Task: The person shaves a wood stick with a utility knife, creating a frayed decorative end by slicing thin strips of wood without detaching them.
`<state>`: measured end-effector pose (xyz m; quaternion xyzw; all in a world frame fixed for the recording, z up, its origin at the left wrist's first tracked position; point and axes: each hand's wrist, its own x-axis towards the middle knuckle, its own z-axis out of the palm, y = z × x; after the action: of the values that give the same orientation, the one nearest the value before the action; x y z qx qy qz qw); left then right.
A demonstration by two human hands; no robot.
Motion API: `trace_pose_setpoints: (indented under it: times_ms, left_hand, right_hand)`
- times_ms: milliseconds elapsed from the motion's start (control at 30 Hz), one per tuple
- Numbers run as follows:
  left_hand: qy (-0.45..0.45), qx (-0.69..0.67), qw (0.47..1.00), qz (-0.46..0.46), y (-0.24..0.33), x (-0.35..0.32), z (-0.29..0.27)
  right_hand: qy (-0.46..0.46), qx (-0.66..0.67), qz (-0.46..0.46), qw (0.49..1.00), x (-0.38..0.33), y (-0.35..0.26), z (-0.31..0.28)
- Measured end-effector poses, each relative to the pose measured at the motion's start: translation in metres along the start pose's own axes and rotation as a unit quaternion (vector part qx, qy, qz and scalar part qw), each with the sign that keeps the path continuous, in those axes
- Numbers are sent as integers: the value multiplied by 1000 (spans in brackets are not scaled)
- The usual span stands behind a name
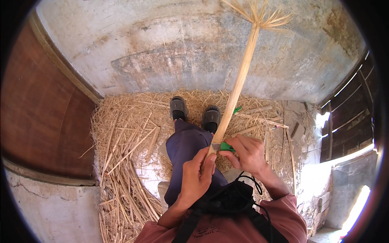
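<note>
My left hand (197, 175) grips the lower end of a long bundle of pale straw stalks (239, 79). The bundle rises away from me and fans out loose at its far tip (259, 16). My right hand (247, 154) holds a small knife with a green handle (227, 147). Its blade rests against the bundle just above my left fingers. Both hands sit over my lap, above my dark blue trousers (184, 150).
Loose straw (125, 141) covers the floor around my two dark sandals (194, 111). A stained concrete wall (170, 52) stands ahead, a brown wooden door (40, 117) at left, dark wooden slats (348, 117) at right. A small green object (237, 109) lies on the straw.
</note>
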<state>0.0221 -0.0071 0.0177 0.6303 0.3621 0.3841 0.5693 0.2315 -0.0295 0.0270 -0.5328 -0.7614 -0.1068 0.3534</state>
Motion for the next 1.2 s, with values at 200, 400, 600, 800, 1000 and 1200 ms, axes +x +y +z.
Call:
trace_pose_setpoints:
  times_ms: [200,400,600,800,1000,1200]
  left_hand:
    - [-23,-44,997,-53,2,1,-6]
    - [12,76,997,10,2,3,-3]
    - [-42,-37,996,-76,-5,-4,-13]
    - [-79,-163,972,-151,-2,-4,-21]
    - [2,94,995,13,-10,-33,-19]
    - [-20,-57,994,-88,-25,-21,-24]
  right_hand:
    - [-5,-15,37,999,-8,-5,0]
    - [-4,-12,57,998,-10,-2,6]
    - [-8,-17,38,999,-12,-5,7]
    - [-15,-15,31,999,-10,-7,6]
    - [111,-173,355,912,-22,117,-17]
    - [83,67,330,938,-21,86,-8]
